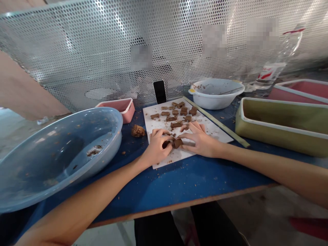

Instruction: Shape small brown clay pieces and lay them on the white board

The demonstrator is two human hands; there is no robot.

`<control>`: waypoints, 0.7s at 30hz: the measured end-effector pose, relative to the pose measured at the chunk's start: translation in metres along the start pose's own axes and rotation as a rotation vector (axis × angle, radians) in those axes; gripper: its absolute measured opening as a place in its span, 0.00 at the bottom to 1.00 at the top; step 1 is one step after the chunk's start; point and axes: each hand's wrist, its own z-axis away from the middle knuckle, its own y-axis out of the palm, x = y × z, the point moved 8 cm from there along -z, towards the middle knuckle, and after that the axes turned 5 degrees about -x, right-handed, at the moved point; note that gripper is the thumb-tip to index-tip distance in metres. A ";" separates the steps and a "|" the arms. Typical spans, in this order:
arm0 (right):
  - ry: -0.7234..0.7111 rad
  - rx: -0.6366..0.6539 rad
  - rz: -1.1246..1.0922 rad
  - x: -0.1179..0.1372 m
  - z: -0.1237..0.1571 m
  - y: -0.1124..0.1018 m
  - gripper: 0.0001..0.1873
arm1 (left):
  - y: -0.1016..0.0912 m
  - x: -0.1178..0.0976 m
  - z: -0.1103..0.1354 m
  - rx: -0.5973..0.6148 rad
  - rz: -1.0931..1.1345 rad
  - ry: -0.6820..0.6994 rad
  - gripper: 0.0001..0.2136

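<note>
On the blue table lies a white board [212, 131] with several small brown clay pieces [179, 114] laid out on its far half. Both hands rest on the board's near half. My left hand [156, 147] has its fingers curled, and its fingertips pinch a brown clay lump [176, 142]. My right hand [201, 140] presses on the same lump from the right, with the thumb and forefinger on it and the other fingers stretched flat. A rounder ball of brown clay [138, 131] sits on the table left of the board.
A large blue basin [58, 153] stands at the left, a small pink tub [120, 108] behind it. A phone [159, 91] leans on the perforated metal screen. A white bowl [216, 92], a long stick [217, 123], a green tray [282, 124], a pink tray [302, 89] and a plastic bottle [276, 65] are at the right.
</note>
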 end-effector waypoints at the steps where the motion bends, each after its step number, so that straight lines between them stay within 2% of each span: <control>1: 0.000 0.000 -0.002 0.000 0.000 0.000 0.16 | 0.001 0.001 0.000 0.011 0.008 -0.007 0.09; 21: -0.004 0.008 -0.018 0.000 0.001 0.000 0.18 | 0.004 0.006 0.000 0.012 0.039 -0.042 0.07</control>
